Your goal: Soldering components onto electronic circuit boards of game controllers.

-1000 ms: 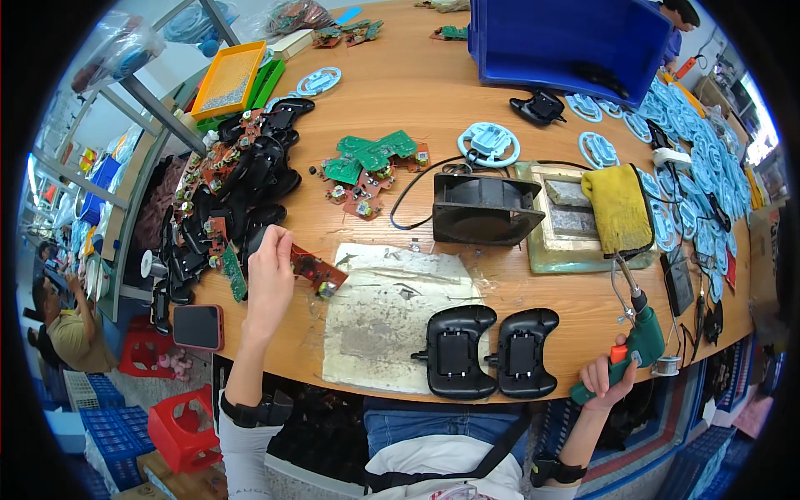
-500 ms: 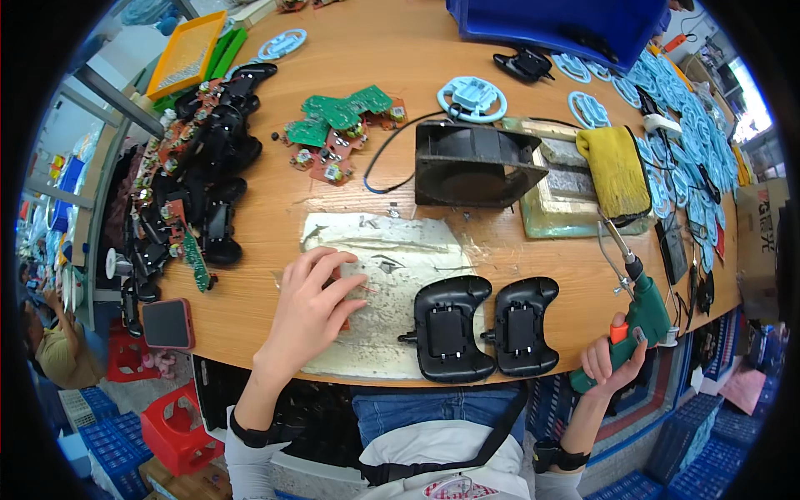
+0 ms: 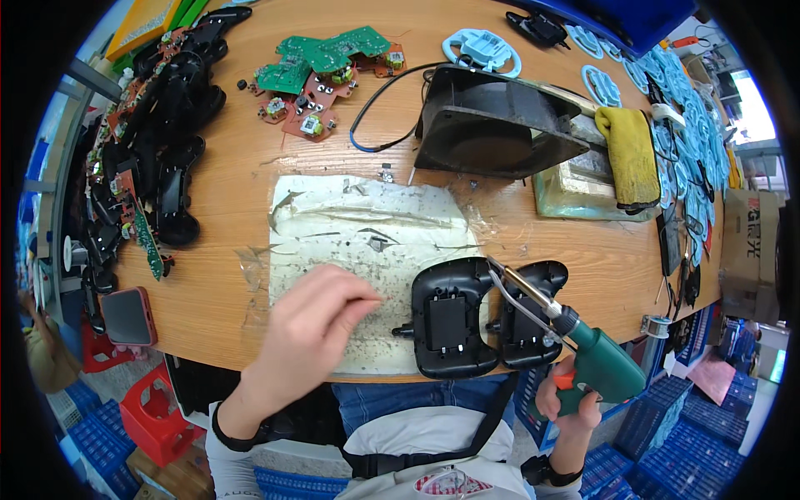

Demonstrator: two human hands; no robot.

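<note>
My left hand [image 3: 312, 321] hovers over a worn white sheet [image 3: 375, 225]. Its thumb and fingers are pinched together; anything between the fingertips is too small to name. In my right hand [image 3: 567, 396] is a green soldering gun [image 3: 612, 367] with an orange trigger. Its metal tip points up and left, passing above the right one of two black game controller shells. The left controller shell [image 3: 454, 325] lies on the sheet's right edge. Beside it, the right controller shell [image 3: 533, 333] is partly covered by the soldering gun's barrel.
A black fan [image 3: 500, 125] stands beyond the shells, near a yellow glove-like cloth [image 3: 629, 158] on a block. Green and red circuit boards [image 3: 333, 54] lie at the back. Black controller parts [image 3: 175, 192] and a phone [image 3: 129, 317] are left; light blue plastic parts [image 3: 683, 158] heap up right.
My right hand has brought the soldering gun leftward, over the right controller shell. My left hand's fingers have gone from spread to pinched, and the reddish piece beneath them no longer shows.
</note>
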